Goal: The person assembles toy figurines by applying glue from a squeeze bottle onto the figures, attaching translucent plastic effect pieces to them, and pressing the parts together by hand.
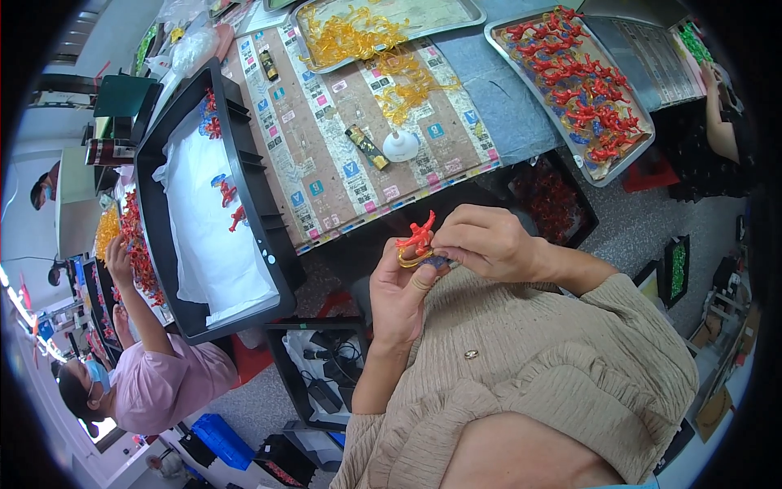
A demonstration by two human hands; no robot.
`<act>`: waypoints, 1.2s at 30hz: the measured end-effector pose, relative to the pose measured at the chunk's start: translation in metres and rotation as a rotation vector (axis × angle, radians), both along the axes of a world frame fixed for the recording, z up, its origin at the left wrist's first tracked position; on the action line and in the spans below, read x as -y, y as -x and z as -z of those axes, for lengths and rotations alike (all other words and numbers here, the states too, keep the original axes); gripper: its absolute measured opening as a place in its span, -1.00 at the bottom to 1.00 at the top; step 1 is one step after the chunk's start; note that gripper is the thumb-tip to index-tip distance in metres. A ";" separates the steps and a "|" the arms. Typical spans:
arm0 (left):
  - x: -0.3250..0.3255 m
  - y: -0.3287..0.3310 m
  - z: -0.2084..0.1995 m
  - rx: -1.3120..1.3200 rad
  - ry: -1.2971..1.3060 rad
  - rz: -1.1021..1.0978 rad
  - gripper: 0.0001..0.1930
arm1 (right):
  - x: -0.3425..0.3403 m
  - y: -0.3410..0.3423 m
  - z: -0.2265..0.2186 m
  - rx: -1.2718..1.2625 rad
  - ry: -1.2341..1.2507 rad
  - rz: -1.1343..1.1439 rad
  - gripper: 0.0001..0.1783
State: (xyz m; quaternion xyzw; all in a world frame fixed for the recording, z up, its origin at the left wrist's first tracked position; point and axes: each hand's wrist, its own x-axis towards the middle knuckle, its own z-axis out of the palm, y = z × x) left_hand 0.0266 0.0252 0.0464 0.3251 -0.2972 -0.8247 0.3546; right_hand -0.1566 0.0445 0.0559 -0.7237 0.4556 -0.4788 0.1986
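Observation:
My left hand [397, 300] is closed on a small red toy figure [419, 234] in front of my chest, gripping it low down between thumb and fingers. A yellow translucent piece curves around the figure's lower part, and a dark blue part shows beneath it. My right hand [491, 244] pinches at the figure's right side. Its fingertips partly hide the blue part. Beyond my hands, a white round-based nozzle or bottle [400, 146] lies on the table next to loose yellow pieces [407, 81]. A black-and-gold tube-shaped thing [366, 147] lies beside it.
A black tray [273, 259] lined with white sheet holds a few red and blue figures at left. A metal tray [498, 37] full of red figures stands at right; another [444, 10] holds yellow pieces. Below left is a black crate [273, 359] with cables. Co-workers sit both sides.

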 end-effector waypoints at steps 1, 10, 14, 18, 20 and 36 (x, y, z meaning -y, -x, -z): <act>0.000 0.000 0.001 0.001 -0.001 0.001 -0.66 | 0.000 0.000 0.000 0.000 0.005 -0.006 -0.82; 0.001 0.002 0.002 -0.048 -0.032 0.031 -0.65 | -0.005 -0.005 0.008 0.071 0.059 0.100 -0.76; -0.001 0.001 0.005 -0.068 -0.052 0.030 -0.66 | -0.005 -0.005 0.010 0.061 0.054 0.099 -0.77; -0.002 0.001 0.003 -0.012 0.026 0.002 -0.69 | -0.003 -0.004 0.006 0.055 0.032 0.063 -0.78; -0.002 0.004 -0.001 -0.008 0.046 -0.019 -0.69 | -0.002 -0.004 0.006 0.058 0.033 0.064 -0.78; 0.000 0.010 -0.005 0.220 0.383 -0.159 -0.71 | -0.008 -0.013 0.008 0.182 0.044 0.121 -0.72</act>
